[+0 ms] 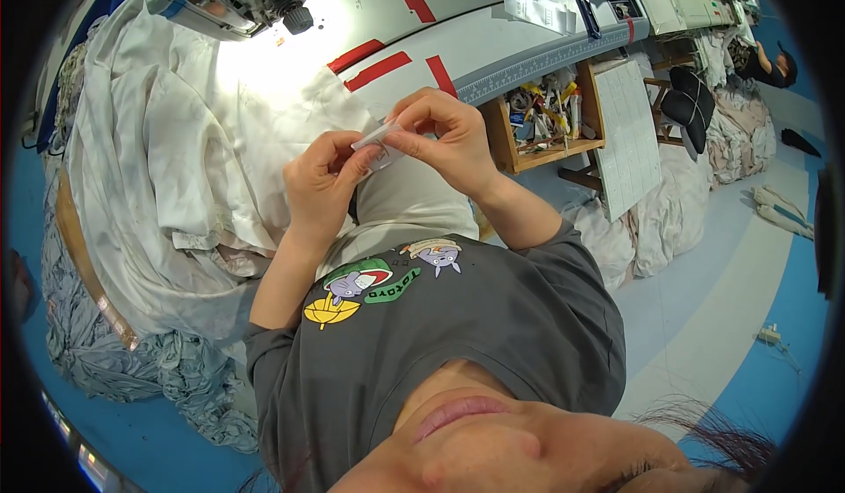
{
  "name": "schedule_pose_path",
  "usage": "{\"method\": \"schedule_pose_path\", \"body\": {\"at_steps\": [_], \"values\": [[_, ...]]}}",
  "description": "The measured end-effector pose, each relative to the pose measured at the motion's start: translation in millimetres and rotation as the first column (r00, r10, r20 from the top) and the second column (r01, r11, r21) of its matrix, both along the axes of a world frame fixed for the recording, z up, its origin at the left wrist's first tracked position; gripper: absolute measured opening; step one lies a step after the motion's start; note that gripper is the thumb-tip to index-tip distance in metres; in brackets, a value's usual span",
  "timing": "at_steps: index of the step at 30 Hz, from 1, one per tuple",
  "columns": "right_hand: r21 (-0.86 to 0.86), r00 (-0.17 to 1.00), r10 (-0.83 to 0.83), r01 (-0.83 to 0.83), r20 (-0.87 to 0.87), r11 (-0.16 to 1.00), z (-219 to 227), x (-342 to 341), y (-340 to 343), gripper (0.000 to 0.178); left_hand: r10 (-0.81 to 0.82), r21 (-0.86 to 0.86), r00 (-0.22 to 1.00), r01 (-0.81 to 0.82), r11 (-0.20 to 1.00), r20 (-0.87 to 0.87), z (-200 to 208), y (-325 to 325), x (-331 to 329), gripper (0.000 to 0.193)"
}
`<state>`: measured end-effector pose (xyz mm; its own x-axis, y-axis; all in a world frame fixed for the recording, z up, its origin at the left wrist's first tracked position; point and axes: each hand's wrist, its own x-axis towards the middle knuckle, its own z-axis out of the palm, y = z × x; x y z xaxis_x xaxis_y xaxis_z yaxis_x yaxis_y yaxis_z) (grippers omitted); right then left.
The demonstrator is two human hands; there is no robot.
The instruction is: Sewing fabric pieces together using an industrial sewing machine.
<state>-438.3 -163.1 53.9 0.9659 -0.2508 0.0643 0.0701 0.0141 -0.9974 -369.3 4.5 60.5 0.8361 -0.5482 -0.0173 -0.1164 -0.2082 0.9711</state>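
Observation:
A small, pale, folded piece (373, 136), either cloth or a label, is pinched between my two hands above my lap. My left hand (320, 180) grips its lower left side with thumb and fingers. On the other side, the thumb and curled fingers of my right hand (447, 132) hold its upper edge. My fingers cover much of the piece, so its exact kind cannot be made out. A large heap of white fabric (189, 132) lies to the left of my hands, partly under the sewing machine (242, 4) and its bright lamp light.
Red tape strips (378, 69) mark the white tabletop, and a ruler (550, 60) runs along its front edge. An open wooden drawer (537, 157) holds several small tools. Fabric bundles (207, 401) lie on the floor. A black-cushioned stool (689, 106) and another person (773, 69) are at right.

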Motion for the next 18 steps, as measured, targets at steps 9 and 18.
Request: {"method": "schedule_pose_path", "body": {"at_steps": [9,18], "values": [[0.059,0.990,0.034,-0.026,-0.138,0.998,1.6,4.2,0.4,0.008,0.020,-0.019,0.908,-0.013,1.000,0.419,-8.3,1.3,-0.7,0.016],[0.057,0.993,0.056,-0.050,-0.107,0.997,4.9,4.8,6.1,0.007,-0.001,-0.120,0.979,-0.024,0.992,-0.206,-7.9,5.3,2.0,0.019]]}}
